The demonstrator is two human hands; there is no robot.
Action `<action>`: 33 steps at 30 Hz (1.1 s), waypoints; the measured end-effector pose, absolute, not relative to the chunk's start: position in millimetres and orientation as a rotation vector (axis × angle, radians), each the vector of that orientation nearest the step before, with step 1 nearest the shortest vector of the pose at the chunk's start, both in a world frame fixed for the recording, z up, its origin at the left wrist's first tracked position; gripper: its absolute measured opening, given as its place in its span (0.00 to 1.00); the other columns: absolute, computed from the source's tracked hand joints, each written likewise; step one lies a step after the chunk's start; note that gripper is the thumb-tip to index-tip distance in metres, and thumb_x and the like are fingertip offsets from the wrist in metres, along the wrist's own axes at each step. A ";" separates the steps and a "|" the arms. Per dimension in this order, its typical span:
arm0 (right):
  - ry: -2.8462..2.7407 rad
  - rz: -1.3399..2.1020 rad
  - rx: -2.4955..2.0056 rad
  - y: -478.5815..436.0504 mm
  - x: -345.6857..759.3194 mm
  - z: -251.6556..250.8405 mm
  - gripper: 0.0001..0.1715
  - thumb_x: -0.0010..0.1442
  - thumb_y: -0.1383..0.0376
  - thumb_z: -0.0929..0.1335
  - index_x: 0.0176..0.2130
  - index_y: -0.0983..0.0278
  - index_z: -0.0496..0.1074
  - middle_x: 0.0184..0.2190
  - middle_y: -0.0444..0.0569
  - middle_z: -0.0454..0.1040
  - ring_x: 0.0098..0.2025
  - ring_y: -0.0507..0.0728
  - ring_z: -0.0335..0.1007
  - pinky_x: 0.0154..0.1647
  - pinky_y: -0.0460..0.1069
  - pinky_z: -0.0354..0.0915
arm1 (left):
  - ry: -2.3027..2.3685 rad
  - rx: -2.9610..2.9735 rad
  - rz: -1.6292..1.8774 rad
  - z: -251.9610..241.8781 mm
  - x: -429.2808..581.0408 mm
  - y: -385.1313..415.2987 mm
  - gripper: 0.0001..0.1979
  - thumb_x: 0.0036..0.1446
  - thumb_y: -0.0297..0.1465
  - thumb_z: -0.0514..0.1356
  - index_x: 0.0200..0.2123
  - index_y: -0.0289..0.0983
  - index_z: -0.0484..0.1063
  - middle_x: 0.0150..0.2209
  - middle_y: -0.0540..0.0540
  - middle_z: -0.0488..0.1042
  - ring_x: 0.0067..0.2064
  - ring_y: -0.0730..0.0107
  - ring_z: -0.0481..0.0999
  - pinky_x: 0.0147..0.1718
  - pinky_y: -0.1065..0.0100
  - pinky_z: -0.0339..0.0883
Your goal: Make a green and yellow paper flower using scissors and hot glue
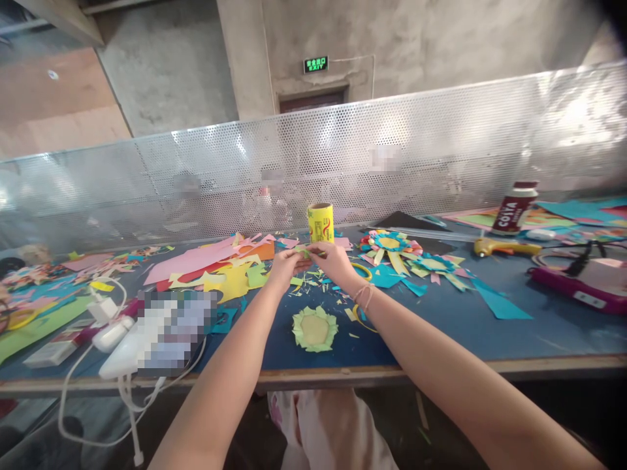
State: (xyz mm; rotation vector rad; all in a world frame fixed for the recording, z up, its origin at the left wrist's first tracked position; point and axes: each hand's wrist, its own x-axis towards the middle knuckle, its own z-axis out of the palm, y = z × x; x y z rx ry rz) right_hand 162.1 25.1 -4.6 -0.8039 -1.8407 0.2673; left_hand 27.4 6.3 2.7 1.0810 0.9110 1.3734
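My left hand (288,266) and my right hand (333,260) meet above the middle of the blue table. Between their fingertips is a small piece of green paper (303,250), pinched from both sides and partly covered by the fingers. Nearer the table's front edge lies a round green paper flower (315,329) with folded petals and a plain centre. A yellow tape roll (321,223) stands upright just behind my hands. Small paper scraps are scattered below them.
Coloured paper (232,281) lies left of centre. At left are a white device (142,333) and cables. Right of my hands are finished-looking paper flowers (389,243), a yellow glue gun (507,248), a bottle (515,209) and a purple box (578,287). A perforated metal screen (206,189) stands behind.
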 end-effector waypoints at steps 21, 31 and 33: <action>-2.126 -0.247 -0.638 18.0 170.7 -0.8 0.18 0.55 0.73 0.62 0.42 0.62 0.75 0.42 0.50 0.75 0.45 0.57 0.70 0.48 0.54 0.67 | 0.854 1.022 1.410 1.7 24.2 10.5 0.06 0.45 0.30 0.61 0.23 0.33 0.71 0.20 0.46 0.74 0.27 0.67 0.76 0.33 0.65 0.69; -2.139 -0.267 -0.615 22.0 171.5 -3.8 0.19 0.54 0.73 0.62 0.43 0.61 0.75 0.42 0.51 0.74 0.45 0.57 0.69 0.48 0.55 0.66 | 0.854 0.998 1.404 5.8 25.5 6.6 0.05 0.46 0.29 0.61 0.23 0.32 0.70 0.20 0.44 0.74 0.29 0.64 0.77 0.36 0.63 0.70; -2.138 -0.274 -0.616 22.1 171.4 -4.0 0.19 0.55 0.72 0.61 0.42 0.62 0.75 0.42 0.51 0.74 0.44 0.57 0.68 0.48 0.55 0.66 | 0.845 0.992 1.399 5.8 25.3 6.6 0.05 0.46 0.29 0.61 0.23 0.32 0.70 0.20 0.44 0.74 0.29 0.65 0.77 0.36 0.63 0.70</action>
